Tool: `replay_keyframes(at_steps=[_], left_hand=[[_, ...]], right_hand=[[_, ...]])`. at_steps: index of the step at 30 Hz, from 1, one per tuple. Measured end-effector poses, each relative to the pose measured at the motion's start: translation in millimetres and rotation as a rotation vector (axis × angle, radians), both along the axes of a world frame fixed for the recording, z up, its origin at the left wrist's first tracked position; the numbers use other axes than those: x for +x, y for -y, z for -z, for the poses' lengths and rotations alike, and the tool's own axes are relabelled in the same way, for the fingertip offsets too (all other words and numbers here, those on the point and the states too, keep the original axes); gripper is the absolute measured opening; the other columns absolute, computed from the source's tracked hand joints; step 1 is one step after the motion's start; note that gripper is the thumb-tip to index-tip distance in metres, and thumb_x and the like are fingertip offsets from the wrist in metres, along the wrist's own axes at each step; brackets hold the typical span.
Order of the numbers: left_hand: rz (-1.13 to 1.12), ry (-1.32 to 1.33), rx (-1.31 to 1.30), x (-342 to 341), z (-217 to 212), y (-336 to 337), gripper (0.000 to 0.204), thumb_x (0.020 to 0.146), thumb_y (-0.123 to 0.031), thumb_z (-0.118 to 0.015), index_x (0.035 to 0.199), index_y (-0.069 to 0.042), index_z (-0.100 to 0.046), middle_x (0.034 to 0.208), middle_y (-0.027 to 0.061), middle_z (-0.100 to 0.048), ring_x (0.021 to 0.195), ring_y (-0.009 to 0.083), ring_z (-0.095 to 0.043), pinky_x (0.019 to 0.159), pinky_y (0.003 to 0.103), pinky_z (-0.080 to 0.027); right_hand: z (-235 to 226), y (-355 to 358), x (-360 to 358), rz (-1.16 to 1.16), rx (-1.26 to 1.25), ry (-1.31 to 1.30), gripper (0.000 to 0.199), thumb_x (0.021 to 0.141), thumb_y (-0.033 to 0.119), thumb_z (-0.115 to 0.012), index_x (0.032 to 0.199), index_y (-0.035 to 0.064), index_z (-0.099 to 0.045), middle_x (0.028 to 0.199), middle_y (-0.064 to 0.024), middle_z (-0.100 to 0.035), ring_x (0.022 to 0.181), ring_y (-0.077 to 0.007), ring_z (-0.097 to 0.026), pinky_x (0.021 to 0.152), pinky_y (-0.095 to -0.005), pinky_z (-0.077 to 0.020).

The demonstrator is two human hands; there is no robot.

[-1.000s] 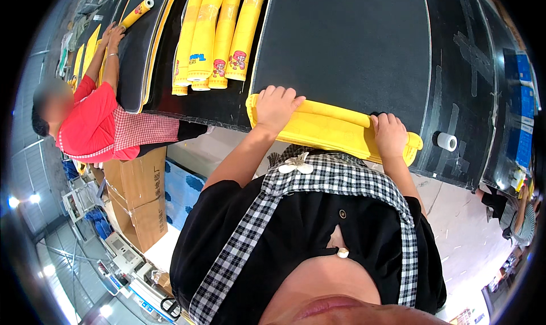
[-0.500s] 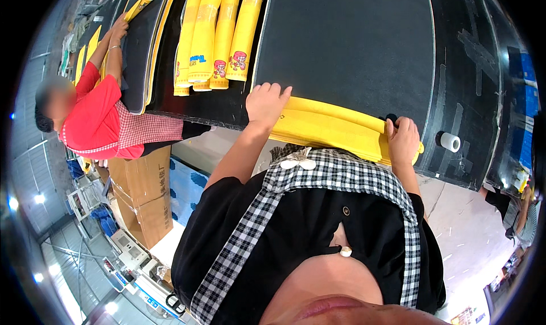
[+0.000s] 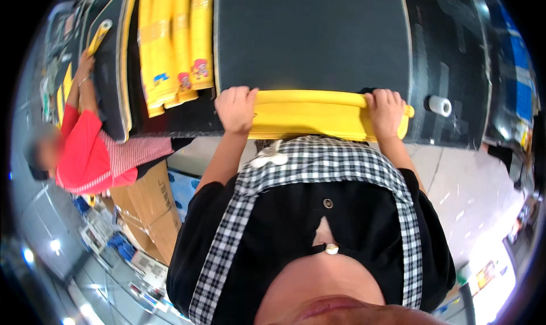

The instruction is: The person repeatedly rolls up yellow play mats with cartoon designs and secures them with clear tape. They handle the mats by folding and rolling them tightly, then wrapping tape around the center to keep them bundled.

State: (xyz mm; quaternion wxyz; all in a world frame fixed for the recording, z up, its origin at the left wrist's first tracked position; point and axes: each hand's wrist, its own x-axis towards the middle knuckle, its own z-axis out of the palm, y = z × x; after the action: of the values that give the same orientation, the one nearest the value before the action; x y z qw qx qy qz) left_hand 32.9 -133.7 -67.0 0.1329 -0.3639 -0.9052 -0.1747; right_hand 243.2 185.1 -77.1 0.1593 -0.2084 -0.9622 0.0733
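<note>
Yellow folded cloth (image 3: 318,117) lies lengthwise left to right along the dark worktop (image 3: 313,35) edge; left hand (image 3: 235,108) and right hand (image 3: 387,110) grip its ends.

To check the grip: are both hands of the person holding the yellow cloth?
Yes, the left hand and the right hand each grip the yellow cloth.

A folded cloth (image 3: 318,117) lies on the table's (image 3: 455,69) near edge, tape roll (image 3: 439,105) to its right.
</note>
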Motion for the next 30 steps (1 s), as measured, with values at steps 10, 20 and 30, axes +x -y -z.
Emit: replay_keyframes(at_steps=[10, 20, 30], left_hand=[[0.082, 0.034, 0.044, -40, 20, 5, 0.021, 0.086, -0.031, -0.076, 0.090, -0.011, -0.068, 0.095, 0.0054, -0.065, 0.094, 0.0281, -0.061, 0.084, 0.044, -0.044], [-0.074, 0.091, 0.042, -57, 25, -8, 0.028, 0.084, -0.031, -0.081, 0.091, -0.013, -0.061, 0.093, 0.0063, -0.057, 0.088, 0.0291, -0.056, 0.083, 0.045, -0.043], [0.170, -0.039, -0.072, -40, 13, -21, 0.031, 0.091, -0.038, -0.072, 0.110, -0.013, -0.065, 0.106, 0.0066, -0.063, 0.103, 0.0310, -0.058, 0.091, 0.045, -0.045]], right_hand=[[-17, -29, -38, -0.093, -0.078, -0.031, 0.033, 0.083, 0.046, -0.075, 0.096, 0.0164, -0.066, 0.101, -0.0001, -0.060, 0.100, -0.0234, -0.057, 0.088, -0.0393, -0.0410], [-6, -39, -63, -0.090, -0.096, -0.093, 0.035, 0.085, 0.041, -0.077, 0.074, 0.0127, -0.059, 0.072, -0.0010, -0.063, 0.073, -0.0221, -0.064, 0.069, -0.0359, -0.0468], [-9, -46, -71, -0.064, -0.239, 0.066, 0.033, 0.087, 0.042, -0.073, 0.078, 0.0129, -0.062, 0.077, -0.0010, -0.062, 0.084, -0.0230, -0.062, 0.078, -0.0378, -0.0466]])
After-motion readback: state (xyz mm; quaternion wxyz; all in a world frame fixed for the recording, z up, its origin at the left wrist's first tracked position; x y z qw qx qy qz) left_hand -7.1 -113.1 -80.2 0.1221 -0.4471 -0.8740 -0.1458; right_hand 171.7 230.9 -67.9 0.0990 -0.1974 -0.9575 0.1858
